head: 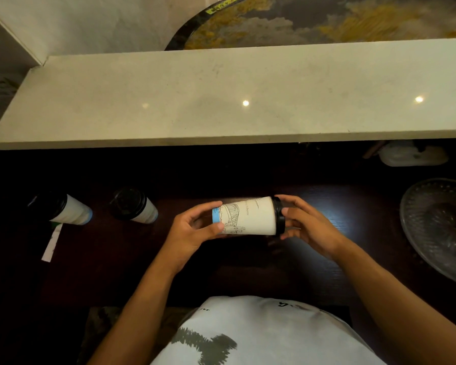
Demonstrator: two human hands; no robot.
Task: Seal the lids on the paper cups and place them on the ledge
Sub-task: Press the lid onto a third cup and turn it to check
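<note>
A long pale stone ledge [221, 96] spans the frame from left to right, its polished top catching three spots of ceiling light. Below it lies a dark wooden surface [353, 206], in deep shadow. At the right edge of that surface sits a large patterned glass dish [437, 227], and behind it, under the ledge's overhang, a pale plastic container [411, 156] is only dimly seen.

At centre, a person in a white printed shirt [261, 335] holds a paper cup [248, 217] on its side above the surface, base to the left and top to the right. The cup is white with a line drawing and a blue band at its base. The left hand [192, 227] curls round the base end, thumb on the near side and fingers over the far side. The right hand [308, 222] grips the black lid [279, 217] at the cup's mouth, fingers wrapped round its rim. The two hands are apart, one at each end of the cup.

To the left stand two more cups, both already wearing black lids: the far-left cup [63, 209] and, nearer the centre, the second cup [134, 206]. Just beside the far-left cup, a white paper slip [52, 243] lies on the surface.
</note>
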